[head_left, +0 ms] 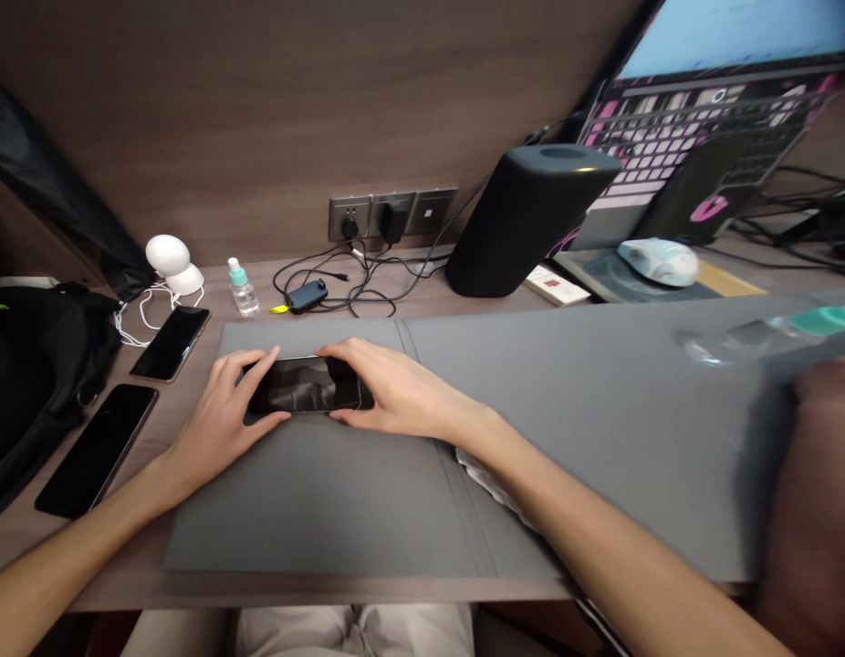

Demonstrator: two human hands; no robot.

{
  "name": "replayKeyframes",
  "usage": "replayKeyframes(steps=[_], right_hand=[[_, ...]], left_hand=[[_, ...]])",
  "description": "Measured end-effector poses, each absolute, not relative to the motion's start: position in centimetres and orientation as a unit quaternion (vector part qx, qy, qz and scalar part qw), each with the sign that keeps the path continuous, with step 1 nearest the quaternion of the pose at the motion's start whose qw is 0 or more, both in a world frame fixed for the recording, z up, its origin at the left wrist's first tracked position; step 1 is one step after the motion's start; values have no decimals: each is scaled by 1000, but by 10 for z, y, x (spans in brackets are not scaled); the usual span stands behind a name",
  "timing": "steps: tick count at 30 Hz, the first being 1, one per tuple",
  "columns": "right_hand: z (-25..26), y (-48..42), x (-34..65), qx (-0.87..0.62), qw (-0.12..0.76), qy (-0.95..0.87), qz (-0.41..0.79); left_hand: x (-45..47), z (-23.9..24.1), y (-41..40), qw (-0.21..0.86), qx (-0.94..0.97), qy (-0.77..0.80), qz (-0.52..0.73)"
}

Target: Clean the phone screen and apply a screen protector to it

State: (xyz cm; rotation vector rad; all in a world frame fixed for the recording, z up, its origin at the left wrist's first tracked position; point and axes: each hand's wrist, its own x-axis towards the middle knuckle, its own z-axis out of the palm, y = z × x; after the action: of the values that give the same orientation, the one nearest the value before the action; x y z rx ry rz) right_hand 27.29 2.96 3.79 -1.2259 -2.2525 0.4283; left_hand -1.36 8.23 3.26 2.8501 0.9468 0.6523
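A black smartphone (306, 385) lies sideways on the grey desk mat (319, 511), its dark glossy screen facing up. My left hand (221, 401) grips its left end, thumb on the near edge and fingers on the far edge. At the other end, my right hand (388, 388) pinches the phone in the same way. Part of a crumpled white thing (491, 479) shows under my right forearm; the rest is hidden. Two more dark-screened phones, a smaller one (172, 344) and a larger one (98, 449), rest on the wood left of the mat.
Behind the mat stand a small spray bottle (243, 290), a white rounded device (172, 262), tangled cables (368, 278) and a tall black box (528, 224). A laptop (655, 155) and mouse (661, 262) are at right, with a clear bottle (757, 336) and another person's blurred arm (816, 493).
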Motion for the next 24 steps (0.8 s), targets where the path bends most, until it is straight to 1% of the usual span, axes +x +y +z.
replayKeyframes(steps=[5,13,19,24], right_hand=[[40,29,273,-462,262,-834,150],[33,33,276,-448,222,-859,114],[31,36,280,-439,203,-865,133],[36,33,278,-428,204,-874,106]], left_hand=[[-14,34,84,89,920,324,200],[-14,32,83,83,923,328,182],[-17,30,90,88,932,321,146],[-16,31,90,53,947,284,142]])
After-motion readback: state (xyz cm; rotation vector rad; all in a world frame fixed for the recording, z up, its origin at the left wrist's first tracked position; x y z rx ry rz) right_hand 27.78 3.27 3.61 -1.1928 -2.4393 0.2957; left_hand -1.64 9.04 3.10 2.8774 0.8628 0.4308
